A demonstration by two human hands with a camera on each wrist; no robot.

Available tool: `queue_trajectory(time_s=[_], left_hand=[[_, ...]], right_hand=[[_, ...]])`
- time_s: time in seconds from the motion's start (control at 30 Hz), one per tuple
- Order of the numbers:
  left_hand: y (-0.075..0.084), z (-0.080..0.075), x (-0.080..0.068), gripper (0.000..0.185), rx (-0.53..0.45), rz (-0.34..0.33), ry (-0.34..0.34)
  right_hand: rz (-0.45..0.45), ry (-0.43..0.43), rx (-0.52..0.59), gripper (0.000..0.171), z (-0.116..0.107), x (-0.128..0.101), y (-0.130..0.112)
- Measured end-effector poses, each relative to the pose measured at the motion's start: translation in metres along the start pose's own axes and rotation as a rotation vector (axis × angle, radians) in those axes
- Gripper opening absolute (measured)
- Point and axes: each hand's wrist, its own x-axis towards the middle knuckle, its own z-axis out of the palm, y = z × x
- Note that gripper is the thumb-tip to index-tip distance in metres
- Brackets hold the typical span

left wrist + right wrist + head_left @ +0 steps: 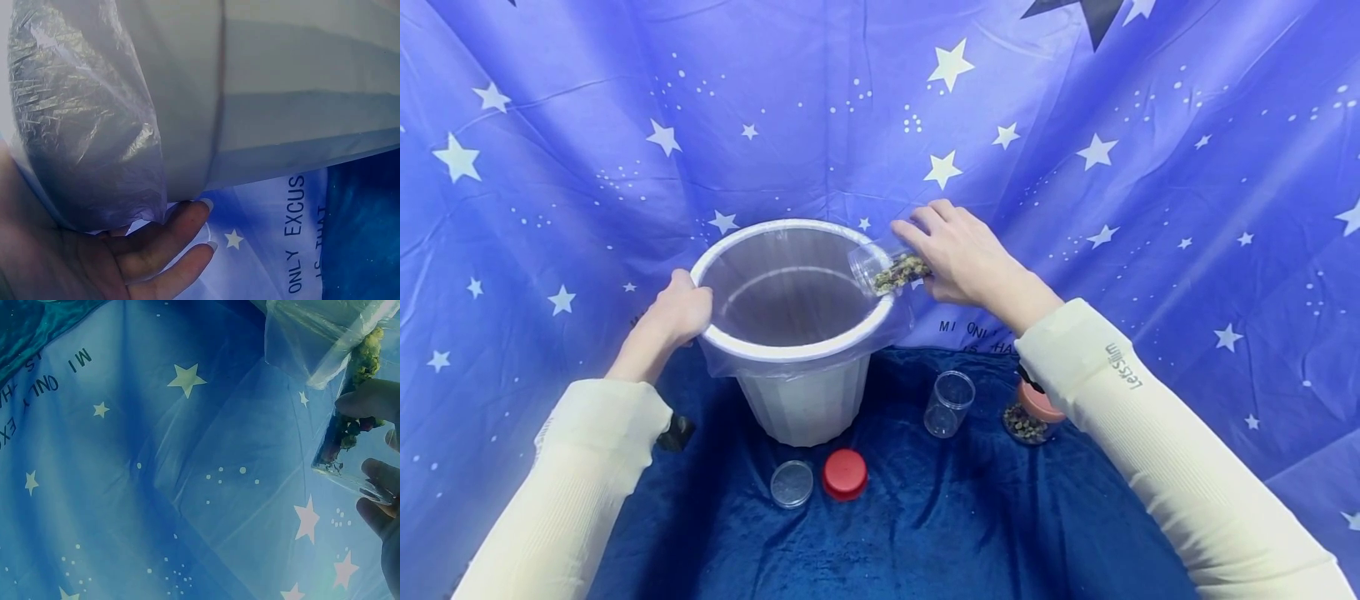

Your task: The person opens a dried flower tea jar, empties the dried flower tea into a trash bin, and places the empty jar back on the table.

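Note:
A white plastic bin lined with a clear bag stands on dark blue cloth. My left hand grips its left rim; in the left wrist view the fingers curl under the rim against the bag. My right hand holds a clear jar tipped on its side over the bin's right rim, mouth toward the bin, with mixed greenish-brown bits inside. In the right wrist view the fingers pinch that jar.
On the cloth in front lie a clear lid and a red lid. An empty clear jar stands right of the bin, and a pink-lidded jar of similar bits lies under my right forearm. Star-printed blue cloth surrounds everything.

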Motion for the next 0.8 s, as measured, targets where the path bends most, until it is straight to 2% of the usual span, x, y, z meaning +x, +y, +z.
queue_trajectory(time_s=[0.33, 0.57, 0.8], left_hand=[[-0.0004, 0.0, -0.0001, 0.063, 0.002, 0.002, -0.002], [0.0005, 0.0004, -0.0008, 0.063, 0.01, 0.005, 0.004], [0.0001, 0.0003, -0.0007, 0.063, 0.011, 0.007, -0.001]], right_hand=[[-0.011, 0.008, -0.036, 0.071, 0.0001, 0.004, -0.0027], [-0.036, 0.048, -0.049, 0.065, 0.0022, 0.0055, -0.004], [-0.025, 0.038, -0.049, 0.066, 0.0015, 0.0047, -0.0057]])
